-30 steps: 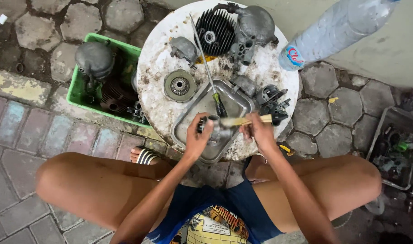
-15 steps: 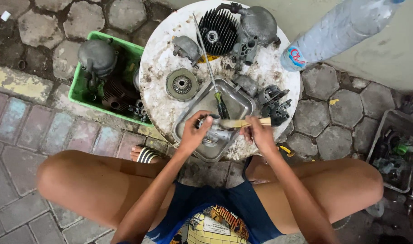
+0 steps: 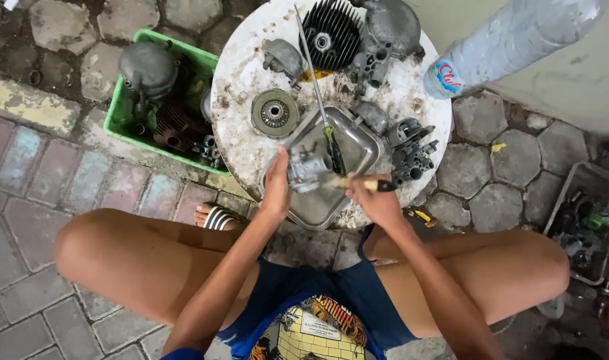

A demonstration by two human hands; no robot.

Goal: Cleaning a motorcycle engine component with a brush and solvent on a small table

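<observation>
— Carburetor (image 3: pixel 306 169): where is it?
— Over the metal tray (image 3: pixel 358 143) on the round white table (image 3: pixel 234 100), with the left hand (image 3: pixel 276 189) in a closed grip around it.
— And the right hand (image 3: pixel 374 200)?
— Its grip is clamped on a wooden-handled brush (image 3: pixel 358 183), bristles touching the carburetor. A screwdriver (image 3: pixel 321 113) lies across the tray.

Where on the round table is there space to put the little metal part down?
Bare patches: the table's left edge beside the round disc, and the tray's near corner. Crowded: the far side around the finned cylinder, and right by the black parts.
</observation>
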